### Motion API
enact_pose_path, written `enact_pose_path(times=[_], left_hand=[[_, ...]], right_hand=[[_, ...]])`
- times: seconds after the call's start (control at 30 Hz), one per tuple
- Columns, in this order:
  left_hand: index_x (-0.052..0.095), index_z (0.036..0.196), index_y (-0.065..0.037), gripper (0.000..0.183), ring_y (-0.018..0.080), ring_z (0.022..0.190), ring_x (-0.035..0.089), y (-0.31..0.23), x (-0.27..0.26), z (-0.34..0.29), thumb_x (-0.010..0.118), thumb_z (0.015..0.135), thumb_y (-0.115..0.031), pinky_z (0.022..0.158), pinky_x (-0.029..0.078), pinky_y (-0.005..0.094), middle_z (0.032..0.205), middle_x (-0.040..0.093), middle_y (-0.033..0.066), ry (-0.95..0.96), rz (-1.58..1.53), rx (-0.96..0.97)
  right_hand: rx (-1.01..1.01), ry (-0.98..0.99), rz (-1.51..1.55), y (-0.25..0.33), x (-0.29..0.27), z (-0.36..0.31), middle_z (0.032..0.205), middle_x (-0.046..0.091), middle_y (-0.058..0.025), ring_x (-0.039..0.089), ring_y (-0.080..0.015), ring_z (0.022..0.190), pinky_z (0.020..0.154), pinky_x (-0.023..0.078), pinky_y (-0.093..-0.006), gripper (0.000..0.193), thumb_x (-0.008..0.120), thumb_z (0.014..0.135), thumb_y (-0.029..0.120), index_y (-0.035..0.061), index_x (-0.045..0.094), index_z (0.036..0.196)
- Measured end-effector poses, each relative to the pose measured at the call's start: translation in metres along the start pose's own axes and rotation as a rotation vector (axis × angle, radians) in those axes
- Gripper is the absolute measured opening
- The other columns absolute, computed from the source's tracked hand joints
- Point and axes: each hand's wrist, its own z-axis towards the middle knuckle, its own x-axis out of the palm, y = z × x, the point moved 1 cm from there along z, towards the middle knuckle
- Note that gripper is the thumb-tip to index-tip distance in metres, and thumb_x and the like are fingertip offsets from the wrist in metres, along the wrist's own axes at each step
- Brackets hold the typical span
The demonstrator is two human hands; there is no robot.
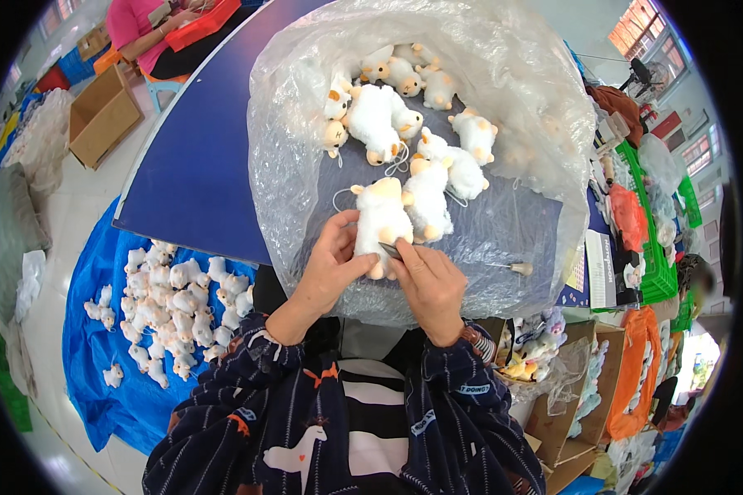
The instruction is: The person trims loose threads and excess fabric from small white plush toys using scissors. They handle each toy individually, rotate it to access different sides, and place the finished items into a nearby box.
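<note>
A small white plush animal (pixel 381 219) with cream-coloured feet lies belly-side toward me at the near part of the table. My left hand (pixel 332 266) is closed around its left side, thumb at the lower end. At that same end the fingers of my right hand (pixel 425 280) are pinched around a small dark, narrow tool (pixel 390 248), mostly hidden by the fingers. Touching the held toy is another white plush (pixel 428 202), and several more plush toys (pixel 373 124) with string loops lie beyond it. To the right rests a thin needle tool with a pale handle (pixel 522 268).
A clear plastic bag (pixel 285 99) spreads around the toys on the blue table (pixel 198 165). Many similar plush toys (pixel 173 301) are heaped on a blue sheet (pixel 87 355) at lower left. Cardboard boxes (pixel 103 115) and green crates (pixel 656 264) stand around. Another person (pixel 136 33) sits at far left.
</note>
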Motion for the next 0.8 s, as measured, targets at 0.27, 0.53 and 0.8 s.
enact_pose_path(times=[0.27, 0.53, 0.8], left_hand=[[0.025, 0.133, 0.001, 0.068, 0.0188, 0.109, 0.048, 0.004, -0.004, 0.002, 0.052, 0.071, 0.007, 0.088, 0.042, 0.0315, 0.124, 0.044, 0.0132, 0.146, -0.143, 0.049], [0.039, 0.122, 0.001, 0.053, 0.0155, 0.102, 0.053, -0.017, -0.012, 0.002, 0.062, 0.075, -0.003, 0.084, 0.044, 0.0292, 0.111, 0.053, 0.0086, 0.093, 0.122, 0.040], [0.045, 0.117, 0.000, 0.057, 0.0189, 0.105, 0.051, -0.009, -0.004, -0.010, 0.071, 0.066, -0.006, 0.090, 0.041, 0.0326, 0.109, 0.054, 0.0091, 0.145, 0.170, 0.137]], right_hand=[[0.577, -0.006, 0.632, 0.002, -0.004, -0.008, 0.076, 0.053, 0.0014, 0.044, -0.0013, 0.063, 0.051, 0.033, -0.0160, 0.030, 0.068, 0.070, -0.002, 0.0004, 0.055, 0.097], [0.078, 0.211, 0.433, 0.010, -0.001, -0.007, 0.087, 0.057, -0.0051, 0.058, -0.0164, 0.061, 0.053, 0.049, -0.0255, 0.033, 0.067, 0.060, -0.005, 0.0063, 0.058, 0.090], [0.837, -0.049, 0.993, 0.008, -0.011, 0.005, 0.082, 0.059, 0.0005, 0.052, -0.0034, 0.068, 0.058, 0.044, -0.0185, 0.019, 0.063, 0.081, 0.008, -0.0006, 0.059, 0.097]])
